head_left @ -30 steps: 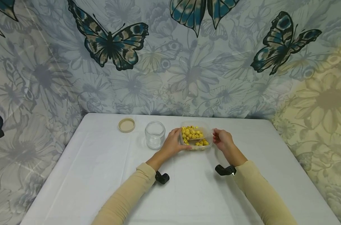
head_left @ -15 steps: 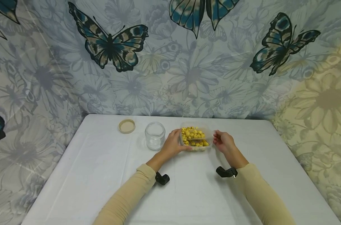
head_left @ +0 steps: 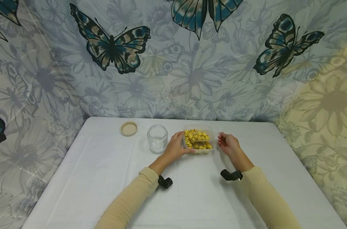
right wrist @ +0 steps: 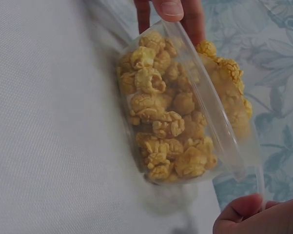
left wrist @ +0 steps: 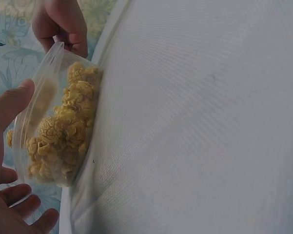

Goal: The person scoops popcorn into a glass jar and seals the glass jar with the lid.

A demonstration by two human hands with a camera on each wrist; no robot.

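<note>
A clear plastic container [head_left: 200, 152] full of yellow caramel popcorn [right wrist: 156, 112] stands on the white table. My left hand [head_left: 174, 147] holds its left side, the thumb at the front rim and the fingers spread round the side. My right hand [head_left: 230, 147] pinches the thin handle of a translucent scoop [right wrist: 241, 136] beside the container's right edge. The scoop lies over the container with popcorn heaped on it, as the right wrist view shows. Left of my left hand stands an open glass jar [head_left: 157, 139], with nothing visible inside.
A round beige-rimmed lid [head_left: 128, 129] lies left of the jar, near the table's [head_left: 104, 187] back edge. Behind the table hangs a butterfly-patterned cloth [head_left: 196, 76].
The scoop with its popcorn has shifted slightly right along with my right hand. More popcorn shows at the container's front below it. My left hand stays on the container.
</note>
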